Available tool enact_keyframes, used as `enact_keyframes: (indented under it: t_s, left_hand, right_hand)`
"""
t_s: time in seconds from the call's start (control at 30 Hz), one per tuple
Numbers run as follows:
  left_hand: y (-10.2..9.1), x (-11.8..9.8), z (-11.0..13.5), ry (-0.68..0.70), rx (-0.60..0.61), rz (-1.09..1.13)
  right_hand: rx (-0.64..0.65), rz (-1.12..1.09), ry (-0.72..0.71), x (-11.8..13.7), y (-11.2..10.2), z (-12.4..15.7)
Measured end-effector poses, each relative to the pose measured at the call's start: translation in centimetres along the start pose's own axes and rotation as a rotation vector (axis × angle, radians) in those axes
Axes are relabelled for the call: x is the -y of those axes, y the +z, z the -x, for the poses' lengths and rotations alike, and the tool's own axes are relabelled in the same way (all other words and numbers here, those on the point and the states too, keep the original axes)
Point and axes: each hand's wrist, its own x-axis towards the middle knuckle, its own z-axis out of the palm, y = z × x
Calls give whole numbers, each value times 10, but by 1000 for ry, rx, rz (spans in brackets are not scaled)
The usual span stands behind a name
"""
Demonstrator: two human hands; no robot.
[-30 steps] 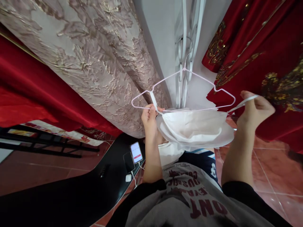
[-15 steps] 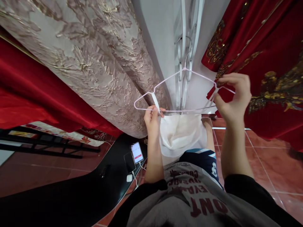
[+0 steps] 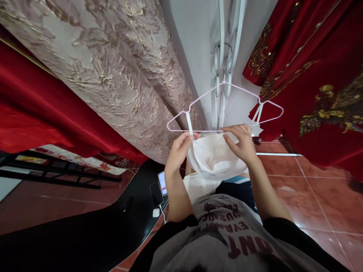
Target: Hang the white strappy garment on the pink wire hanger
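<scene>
White garment (image 3: 215, 160), thin and soft, hangs by two narrow straps from a pale pink wire hanger (image 3: 198, 101), whose hook sits on a white wall rack (image 3: 222, 22) just above. The left strap (image 3: 189, 122) loops over one shoulder of the hanger and the right strap (image 3: 257, 113) over the other, both seated in the notches.

The left hand (image 3: 180, 149) is closed on the garment's top edge, right at the foot of the left strap. The right hand (image 3: 241, 141) is near it, under the hanger's lower bar, with forefinger and thumb seemingly pinched on the same edge nearer the middle. The two hands are close but not touching.

As a judgement, the work here is settling the cloth evenly. It would go best with light, level pulls along the top edge, so neither strap slips off its notch and the light hanger does not tip or swing off the rack. Smoothing outward from the middle should keep the fabric from bunching.

Brocade curtain (image 3: 113, 75) in champagne tones hangs to the left, with red embroidered fabric (image 3: 312, 94) to the right. Below lie a glossy black tabletop (image 3: 113, 223) with a phone (image 3: 162, 181) half hidden by the left forearm, and a red tiled floor (image 3: 317, 200).
</scene>
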Motion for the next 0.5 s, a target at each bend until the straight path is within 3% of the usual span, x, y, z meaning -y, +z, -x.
enact_keyframes:
  t_s: [0.07,0.2,0.37,0.43,0.5]
  left_hand:
    - [-6,-8,0,22,-17,74]
    - [-13,-17,-8,139,-170,293]
    - [-24,-5,-20,298,-486,156]
    - [-26,5,-20,290,-642,104]
    - [-24,11,-16,220,-695,94]
  right_hand:
    - [-6,-11,-10,2,-1,1]
    - [15,-12,-16,4,-1,4]
    - [36,-12,-14,6,-2,7]
    - [37,-17,-16,7,-2,7]
    - [44,-21,-5,8,0,8]
